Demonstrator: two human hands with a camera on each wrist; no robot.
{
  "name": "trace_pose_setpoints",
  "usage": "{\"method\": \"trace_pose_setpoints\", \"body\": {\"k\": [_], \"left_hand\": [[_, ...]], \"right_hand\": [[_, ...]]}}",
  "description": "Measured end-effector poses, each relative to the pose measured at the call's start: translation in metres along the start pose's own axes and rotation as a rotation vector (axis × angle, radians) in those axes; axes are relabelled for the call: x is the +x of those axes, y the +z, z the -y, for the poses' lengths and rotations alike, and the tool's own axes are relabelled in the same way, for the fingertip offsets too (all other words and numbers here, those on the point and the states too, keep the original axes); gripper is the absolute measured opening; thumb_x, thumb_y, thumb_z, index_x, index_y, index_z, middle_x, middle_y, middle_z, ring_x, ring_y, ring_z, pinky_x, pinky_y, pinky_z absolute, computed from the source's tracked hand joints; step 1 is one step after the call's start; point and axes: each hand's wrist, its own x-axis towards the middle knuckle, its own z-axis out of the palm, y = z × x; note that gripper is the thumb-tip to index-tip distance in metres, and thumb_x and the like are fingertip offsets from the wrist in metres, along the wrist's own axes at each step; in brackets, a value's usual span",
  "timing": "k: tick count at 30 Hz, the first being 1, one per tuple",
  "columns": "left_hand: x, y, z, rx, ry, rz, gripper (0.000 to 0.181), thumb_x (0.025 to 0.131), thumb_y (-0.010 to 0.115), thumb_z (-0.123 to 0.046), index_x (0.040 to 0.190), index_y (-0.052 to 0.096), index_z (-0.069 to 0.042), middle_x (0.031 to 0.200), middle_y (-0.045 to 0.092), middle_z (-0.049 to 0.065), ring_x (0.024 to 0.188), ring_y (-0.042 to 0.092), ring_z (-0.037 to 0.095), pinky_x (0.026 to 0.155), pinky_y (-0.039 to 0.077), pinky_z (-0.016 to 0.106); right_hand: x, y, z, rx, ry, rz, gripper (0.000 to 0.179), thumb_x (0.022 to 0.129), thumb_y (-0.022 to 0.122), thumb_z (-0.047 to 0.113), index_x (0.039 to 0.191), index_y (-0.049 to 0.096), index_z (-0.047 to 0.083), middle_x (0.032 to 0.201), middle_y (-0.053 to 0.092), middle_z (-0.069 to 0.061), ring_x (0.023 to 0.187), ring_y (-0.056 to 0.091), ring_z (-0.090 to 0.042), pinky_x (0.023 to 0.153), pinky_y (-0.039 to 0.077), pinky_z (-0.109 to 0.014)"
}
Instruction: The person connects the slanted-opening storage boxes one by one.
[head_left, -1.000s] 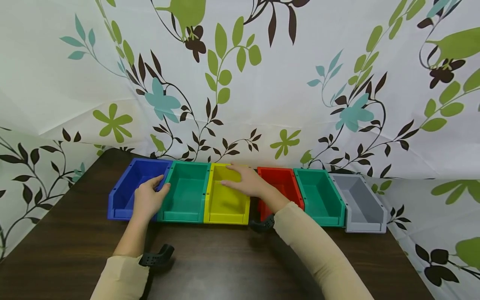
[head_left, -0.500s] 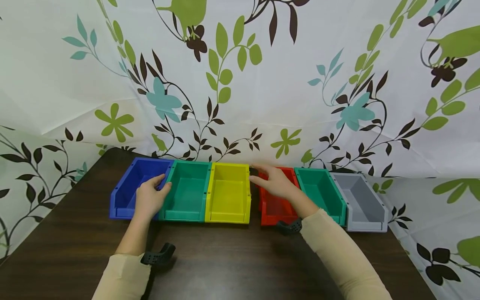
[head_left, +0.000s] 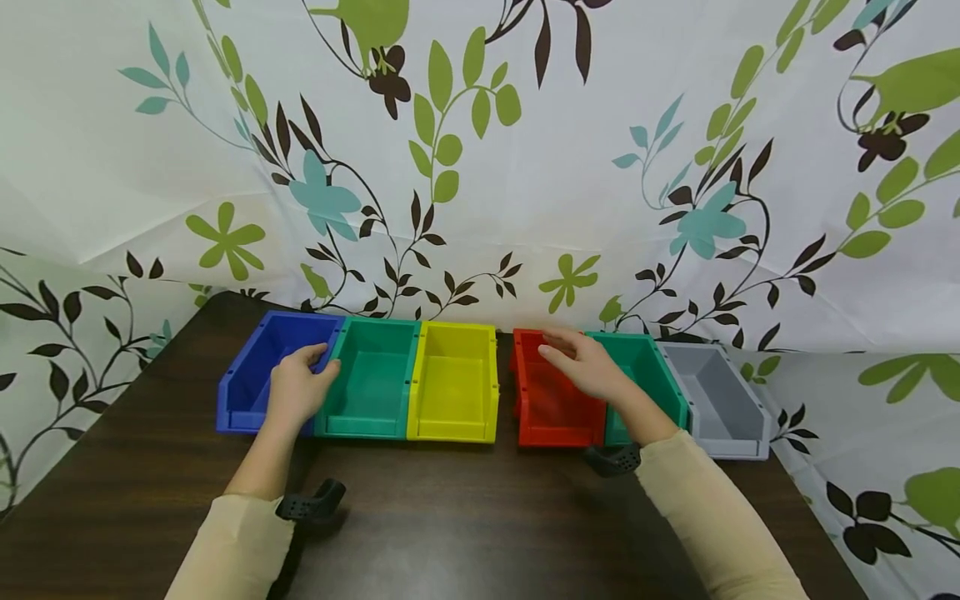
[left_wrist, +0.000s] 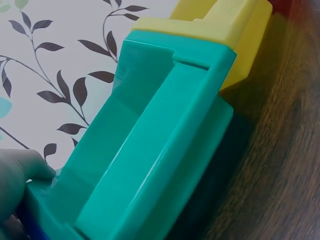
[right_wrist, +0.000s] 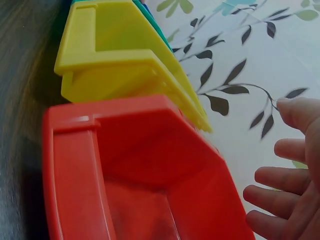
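Left of centre in the head view, my left hand [head_left: 298, 385] pinches the adjoining side walls of the blue bin [head_left: 247, 392] and the left green bin [head_left: 375, 367]. The left wrist view has a digit [left_wrist: 27, 167] bent at the rim of that green bin [left_wrist: 150, 150]. My right hand [head_left: 588, 364] hovers over the red bin [head_left: 551, 408] and the right green bin's left edge, holding nothing. Its fingers reach leftward, spread apart, in the right wrist view, beside the back part of the red bin [right_wrist: 140, 145]. All three bins' visible interiors hold nothing.
A yellow bin [head_left: 453, 383] adjoins the left green bin. A gap of bare table separates it from the red bin. Farther right stand a second green bin [head_left: 637, 358] and a grey bin [head_left: 720, 392]. The dark wooden table [head_left: 442, 525] meets a leaf-patterned cloth [head_left: 525, 167] behind.
My right hand has moved rightward, from over the yellow bin, past the gap, to over the red bin. The left hand keeps its place, and the bins stand as before.
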Motion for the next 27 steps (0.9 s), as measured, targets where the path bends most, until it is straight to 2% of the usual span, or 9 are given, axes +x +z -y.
{"method": "trace_pose_setpoints", "body": {"k": [7,11,16,21,23,27], "left_hand": [[0.003,-0.002,-0.007,0.043,-0.019,0.024,0.047,0.089,0.053,-0.016,0.128,0.052,0.009,0.125,0.056,0.031,0.121,0.047,0.048,0.097,0.041,0.056],[0.004,-0.004,-0.007,0.067,-0.025,0.021,0.047,0.088,0.051,-0.015,0.128,0.051,0.011,0.124,0.055,0.033,0.119,0.047,0.050,0.096,0.041,0.057],[0.003,-0.012,-0.007,0.079,-0.030,0.029,0.047,0.089,0.050,-0.014,0.128,0.050,0.013,0.124,0.054,0.035,0.118,0.047,0.050,0.095,0.041,0.058],[0.002,-0.013,-0.013,0.131,-0.046,0.037,0.050,0.089,0.047,-0.015,0.130,0.046,0.013,0.126,0.051,0.037,0.116,0.048,0.052,0.093,0.042,0.060],[0.001,-0.008,-0.017,0.157,-0.021,0.020,0.051,0.089,0.047,-0.016,0.131,0.045,0.013,0.128,0.048,0.038,0.117,0.047,0.053,0.093,0.041,0.062],[-0.002,0.006,-0.031,0.178,0.050,-0.009,0.054,0.092,0.050,-0.022,0.134,0.043,0.012,0.139,0.038,0.037,0.127,0.037,0.054,0.102,0.033,0.065]], "right_hand": [[-0.011,-0.015,-0.014,0.037,0.044,-0.015,0.061,0.096,0.047,0.046,0.145,0.038,0.012,0.143,0.047,-0.013,0.130,0.046,-0.034,0.103,0.042,-0.051],[-0.018,-0.025,-0.017,0.081,0.081,-0.025,0.061,0.098,0.045,0.045,0.147,0.034,0.011,0.142,0.047,-0.018,0.127,0.048,-0.037,0.100,0.044,-0.052],[-0.023,-0.032,-0.022,0.234,0.119,-0.003,0.061,0.099,0.043,0.042,0.149,0.028,0.009,0.144,0.041,-0.025,0.126,0.048,-0.042,0.100,0.045,-0.049],[-0.027,-0.039,-0.025,0.369,0.159,0.015,0.064,0.099,0.042,0.042,0.150,0.024,0.008,0.150,0.031,-0.024,0.131,0.042,-0.041,0.102,0.041,-0.051],[-0.028,-0.041,-0.025,0.391,0.182,0.014,0.064,0.100,0.041,0.043,0.151,0.022,0.009,0.152,0.028,-0.023,0.132,0.041,-0.040,0.103,0.039,-0.052],[-0.028,-0.042,-0.024,0.415,0.227,0.007,0.069,0.099,0.040,0.046,0.151,0.020,0.006,0.153,0.027,-0.023,0.135,0.037,-0.040,0.106,0.036,-0.053]]}}
